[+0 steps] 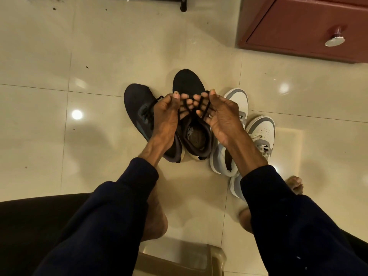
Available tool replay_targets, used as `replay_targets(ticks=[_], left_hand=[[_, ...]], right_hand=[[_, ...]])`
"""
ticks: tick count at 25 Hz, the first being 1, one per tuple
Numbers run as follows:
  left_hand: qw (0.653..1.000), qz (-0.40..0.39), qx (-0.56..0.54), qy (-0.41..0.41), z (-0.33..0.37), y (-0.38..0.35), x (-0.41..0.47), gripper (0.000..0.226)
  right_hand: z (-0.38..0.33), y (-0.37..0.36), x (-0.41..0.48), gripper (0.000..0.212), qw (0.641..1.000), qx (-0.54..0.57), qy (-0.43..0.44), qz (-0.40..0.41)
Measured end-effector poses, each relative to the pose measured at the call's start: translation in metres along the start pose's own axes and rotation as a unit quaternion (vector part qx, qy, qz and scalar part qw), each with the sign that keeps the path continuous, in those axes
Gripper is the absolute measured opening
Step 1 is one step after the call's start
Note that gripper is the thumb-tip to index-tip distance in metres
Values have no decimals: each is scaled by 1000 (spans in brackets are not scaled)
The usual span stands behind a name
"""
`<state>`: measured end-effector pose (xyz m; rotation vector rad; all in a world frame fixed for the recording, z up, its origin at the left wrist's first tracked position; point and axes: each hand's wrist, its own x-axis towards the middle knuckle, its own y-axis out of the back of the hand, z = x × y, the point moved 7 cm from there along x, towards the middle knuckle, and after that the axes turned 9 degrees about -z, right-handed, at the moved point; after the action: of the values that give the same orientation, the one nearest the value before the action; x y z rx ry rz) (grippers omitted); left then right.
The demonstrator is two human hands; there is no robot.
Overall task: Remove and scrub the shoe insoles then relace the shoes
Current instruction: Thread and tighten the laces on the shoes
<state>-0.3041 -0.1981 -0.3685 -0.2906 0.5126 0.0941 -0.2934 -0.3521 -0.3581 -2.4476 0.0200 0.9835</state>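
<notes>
Floor: glossy cream tiles, as I see them.
Left hand: fingers curled round the black lace.
Right hand: fingers hooked through the same lace.
Black shoe: on the tiles under both hands, its pair alongside.
White shoes: just right.
Cabinet: red-brown, far right.

We note a floor of glossy cream tiles, with thin dark grout lines crossing it. Round white light reflections sit on the sheen, and small dark specks are scattered at upper left. A red-brown wooden cabinet stands at upper right; its drawer front carries a round silver metal knob. A black furniture leg shows at the top edge. A beige plastic stool sits at the bottom edge.
</notes>
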Motion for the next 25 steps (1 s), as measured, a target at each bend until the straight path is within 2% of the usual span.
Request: replay_targets(ticks=[2, 6, 9, 12, 14, 17, 22, 25], left_hand=[[998, -21, 48, -33, 1, -1, 1, 29], [989, -49, 119, -76, 3, -10, 2, 25], [993, -51, 89, -55, -3, -12, 3, 33], [998, -58, 37, -13, -7, -15, 3, 37], [996, -61, 66, -24, -6, -15, 4, 27], [990, -84, 97, -56, -4, -13, 5, 27], [983, -126, 122, -59, -5, -9, 9, 33], [987, -117, 97, -49, -4, -8, 7, 33]], right_hand=[[3, -1, 5, 21, 1000, -22, 6, -3], [3, -3, 12, 22, 985, -169, 34, 9], [0, -1, 13, 21, 968, -242, 52, 37], [-7, 1, 11, 17, 957, -273, 71, 73], [-9, 4, 9, 13, 947, -294, 80, 98], [-9, 8, 8, 13, 940, -304, 85, 127], [-7, 11, 9, 13, 948, -272, 70, 149], [-4, 11, 10, 17, 951, -266, 61, 144]])
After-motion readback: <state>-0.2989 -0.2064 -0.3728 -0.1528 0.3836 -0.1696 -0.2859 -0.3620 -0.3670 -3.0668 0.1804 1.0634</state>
